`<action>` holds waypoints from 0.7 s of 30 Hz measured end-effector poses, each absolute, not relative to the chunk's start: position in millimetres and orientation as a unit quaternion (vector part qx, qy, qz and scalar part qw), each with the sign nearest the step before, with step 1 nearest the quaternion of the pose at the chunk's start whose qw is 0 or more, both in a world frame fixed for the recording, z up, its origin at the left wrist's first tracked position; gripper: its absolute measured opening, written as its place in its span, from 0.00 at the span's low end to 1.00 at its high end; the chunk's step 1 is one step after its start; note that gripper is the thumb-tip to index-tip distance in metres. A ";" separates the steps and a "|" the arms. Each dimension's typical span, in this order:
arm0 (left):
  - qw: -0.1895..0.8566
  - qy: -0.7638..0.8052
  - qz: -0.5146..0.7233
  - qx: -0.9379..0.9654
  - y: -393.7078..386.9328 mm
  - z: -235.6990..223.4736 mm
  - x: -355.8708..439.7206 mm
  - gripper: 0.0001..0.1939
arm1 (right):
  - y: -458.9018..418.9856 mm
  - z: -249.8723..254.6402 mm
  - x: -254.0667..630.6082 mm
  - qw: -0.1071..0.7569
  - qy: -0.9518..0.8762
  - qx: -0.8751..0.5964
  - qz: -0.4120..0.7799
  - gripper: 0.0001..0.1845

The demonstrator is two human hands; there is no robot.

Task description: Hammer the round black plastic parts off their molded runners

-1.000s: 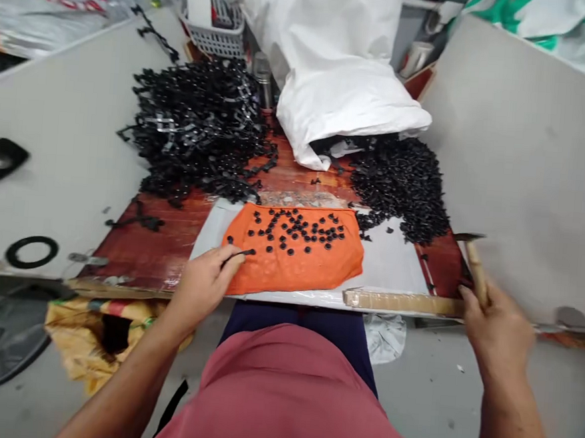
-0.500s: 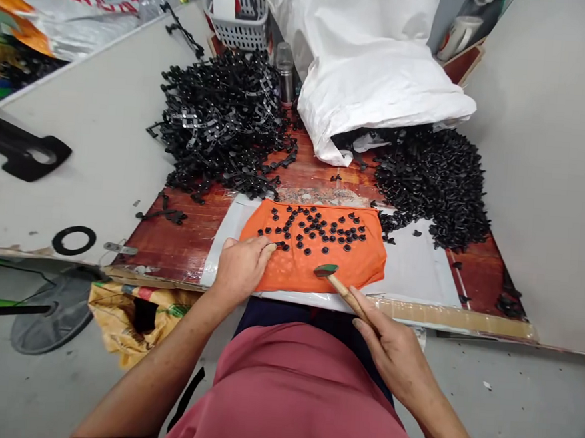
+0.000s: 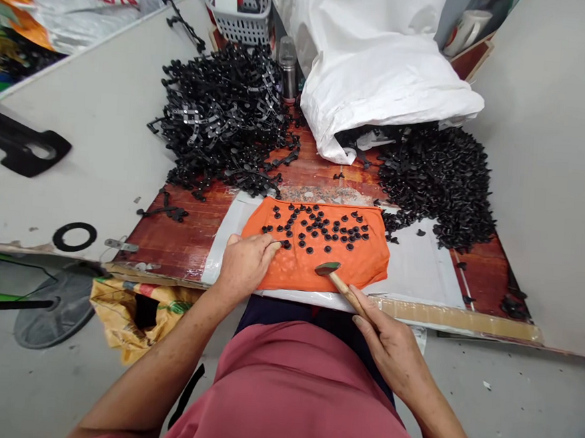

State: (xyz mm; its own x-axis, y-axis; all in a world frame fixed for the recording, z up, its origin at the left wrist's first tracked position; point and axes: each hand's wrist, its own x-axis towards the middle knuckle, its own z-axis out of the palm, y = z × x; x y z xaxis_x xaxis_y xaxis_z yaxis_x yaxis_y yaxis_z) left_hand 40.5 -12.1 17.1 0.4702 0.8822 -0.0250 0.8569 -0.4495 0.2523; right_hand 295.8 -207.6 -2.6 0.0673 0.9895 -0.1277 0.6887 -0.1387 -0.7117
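Note:
An orange cloth (image 3: pixel 354 263) lies spread in front of me, with several small black knob-like plastic pieces (image 3: pixel 309 250) scattered over its upper half. My left hand (image 3: pixel 247 259) rests at the cloth's left side, thumb and forefinger pinched on a small black plastic piece (image 3: pixel 283 243) at the fingertips, partly hidden. In my right hand (image 3: pixel 389 339), the fingers wrap around the handle of a wooden-handled tool (image 3: pixel 350 296). Its dark green, narrow head hangs over the lower middle of the cloth; I cannot tell whether it touches.
A tangled heap of black plastic strips (image 3: pixel 224 114) stands back left. Loose black pieces (image 3: pixel 439 189) pile up at the right below a white sack (image 3: pixel 383 65). Behind are a grey basket (image 3: pixel 240 25), a bottle (image 3: pixel 287 68) and a mug (image 3: pixel 466 32). A black ring (image 3: pixel 74 237) lies left.
The view has shifted slightly. Both hands keep nearly the same place and grip, and the tool still hangs over the cloth.

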 end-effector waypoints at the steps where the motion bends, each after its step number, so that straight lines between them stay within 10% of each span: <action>1: 0.119 0.514 0.060 0.847 -11.8 17.4 39.7 0.18 | -207.0 -1.9 295.7 0.247 -0.609 -0.688 0.308 0.29; 21: 0.109 0.499 0.073 0.857 -10.9 10.5 36.5 0.19 | -203.3 7.5 299.1 0.242 -0.627 -0.681 0.291 0.29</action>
